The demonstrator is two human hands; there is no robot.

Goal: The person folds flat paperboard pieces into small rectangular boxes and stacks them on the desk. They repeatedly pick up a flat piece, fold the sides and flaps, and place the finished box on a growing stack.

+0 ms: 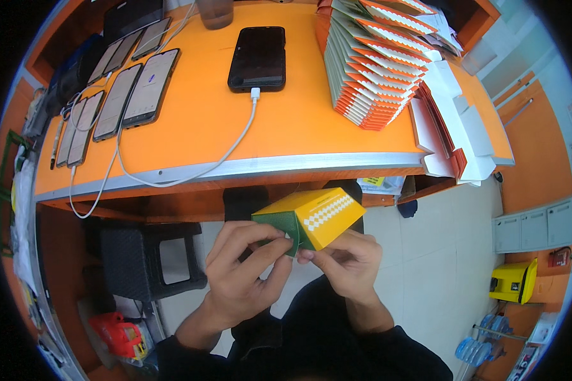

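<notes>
In front of me, just off the table's near edge, I hold a small yellow cardboard box (pixel 327 213) with a green end and a row of white diamonds along its side. My left hand (pixel 245 267) pinches the green end flap (pixel 287 230) between thumb and fingers. The box's lower corner rests in my right hand (pixel 346 260), whose thumb presses near the flap's edge; the other fingers are partly hidden behind the box. The box is tilted, with its yellow side facing up.
Nested orange, white and green cartons (pixel 375 70) stand on the orange table (pixel 203 124), beside white-and-orange cardboard pieces (pixel 454 120). A black phone (pixel 257 59) is plugged into a white cable (pixel 238 145). Several phones (pixel 147 89) lie at the left. A dark stool (pixel 130 257) stands below.
</notes>
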